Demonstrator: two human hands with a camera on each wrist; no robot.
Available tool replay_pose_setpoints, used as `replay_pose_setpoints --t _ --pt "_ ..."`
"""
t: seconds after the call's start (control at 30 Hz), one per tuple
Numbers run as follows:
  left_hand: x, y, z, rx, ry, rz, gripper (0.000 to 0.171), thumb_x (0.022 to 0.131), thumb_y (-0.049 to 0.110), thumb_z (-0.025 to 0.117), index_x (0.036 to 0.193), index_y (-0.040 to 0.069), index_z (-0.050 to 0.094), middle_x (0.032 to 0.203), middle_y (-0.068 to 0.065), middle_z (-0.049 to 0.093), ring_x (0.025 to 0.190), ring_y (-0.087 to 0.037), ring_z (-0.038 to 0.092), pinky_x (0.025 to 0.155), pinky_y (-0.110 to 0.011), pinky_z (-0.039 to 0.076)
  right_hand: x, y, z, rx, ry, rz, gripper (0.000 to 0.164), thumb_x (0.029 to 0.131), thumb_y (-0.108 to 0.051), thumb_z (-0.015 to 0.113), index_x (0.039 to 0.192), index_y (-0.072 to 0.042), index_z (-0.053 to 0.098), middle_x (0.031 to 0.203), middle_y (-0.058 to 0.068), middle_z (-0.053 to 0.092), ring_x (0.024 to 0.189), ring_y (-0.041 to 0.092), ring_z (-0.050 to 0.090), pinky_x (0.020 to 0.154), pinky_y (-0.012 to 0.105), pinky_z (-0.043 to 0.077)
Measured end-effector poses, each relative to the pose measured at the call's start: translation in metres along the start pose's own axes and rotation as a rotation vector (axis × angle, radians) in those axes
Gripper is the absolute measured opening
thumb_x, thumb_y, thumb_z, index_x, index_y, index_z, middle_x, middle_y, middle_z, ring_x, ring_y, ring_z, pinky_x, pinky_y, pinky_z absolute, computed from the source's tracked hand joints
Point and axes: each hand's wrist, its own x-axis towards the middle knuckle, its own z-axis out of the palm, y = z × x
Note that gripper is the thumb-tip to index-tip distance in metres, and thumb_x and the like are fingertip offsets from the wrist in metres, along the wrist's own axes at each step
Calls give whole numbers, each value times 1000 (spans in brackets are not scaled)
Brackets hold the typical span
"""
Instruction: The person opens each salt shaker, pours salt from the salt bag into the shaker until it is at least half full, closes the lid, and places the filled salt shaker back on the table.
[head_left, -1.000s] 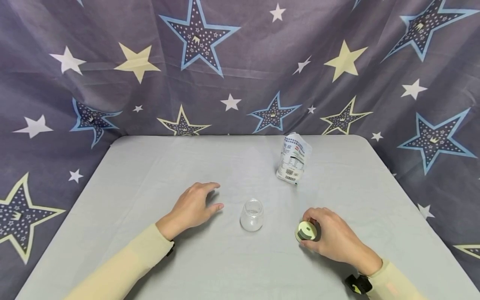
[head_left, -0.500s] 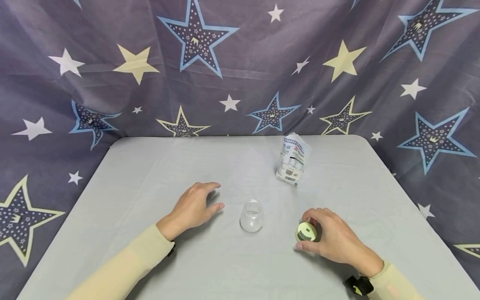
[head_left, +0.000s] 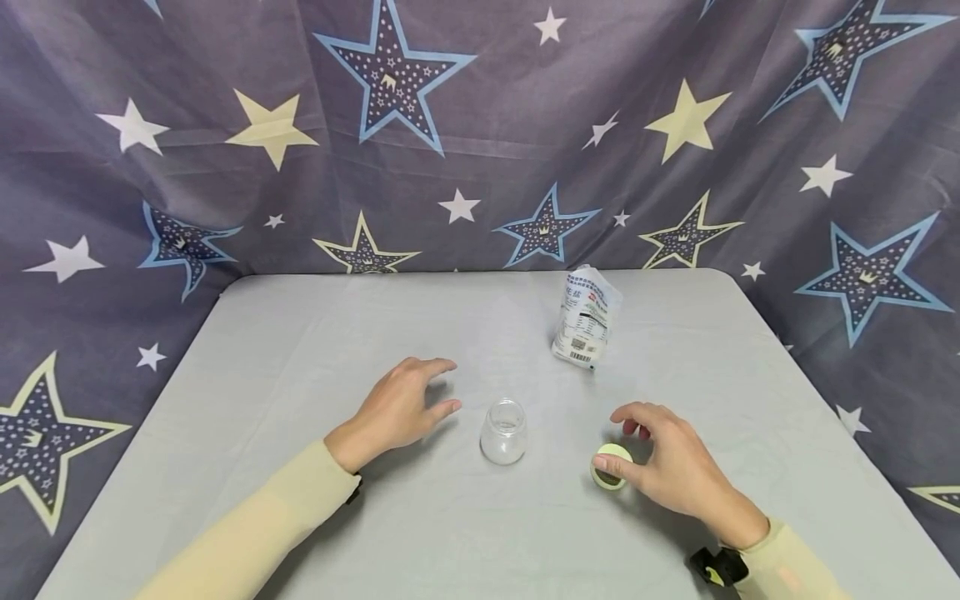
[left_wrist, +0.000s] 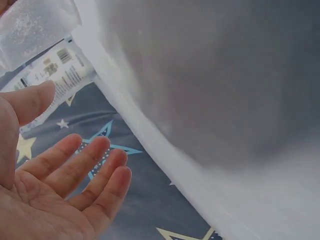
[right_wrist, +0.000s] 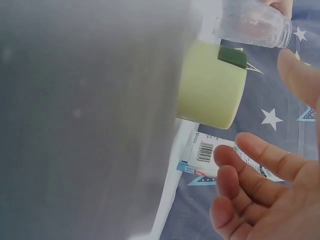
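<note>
A small clear glass jar [head_left: 503,433], mouth up, stands on the grey table between the hands. My left hand [head_left: 396,407] is just left of it, thumb and fingers spread and apart from the glass. On the right sits a pale green lid [right_wrist: 210,90] with a dark green part, standing on the tabletop. Over and beside it hovers my right hand [head_left: 670,468], its thumb overlapping the lid in the head view. In the right wrist view, those fingers [right_wrist: 265,165] are loosely bent and hold nothing, with a gap between them and the lid.
A white printed bag [head_left: 587,321] stands behind the jar, toward the back right of the table [head_left: 360,325]. Beyond the far edge hangs a dark curtain [head_left: 480,125] with stars. A black band device [head_left: 718,568] is on the right wrist.
My right hand has let go of the lid, its fingers lifting and spreading away. My left hand has shifted slightly right, nearer the jar. Jar, lid and bag stay put.
</note>
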Motion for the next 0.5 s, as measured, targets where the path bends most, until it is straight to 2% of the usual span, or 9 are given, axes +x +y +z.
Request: replay_pose_setpoints --t 0.5 --pt "16 11 -2 -3 28 65 52 89 31 82 134 10 66 131 -8 68 120 -29 62 98 -48 52 5 -1 -2 5 55 20 46 78 -40 90 111 -17 70 92 -1 67 82 19 60 64 30 45"
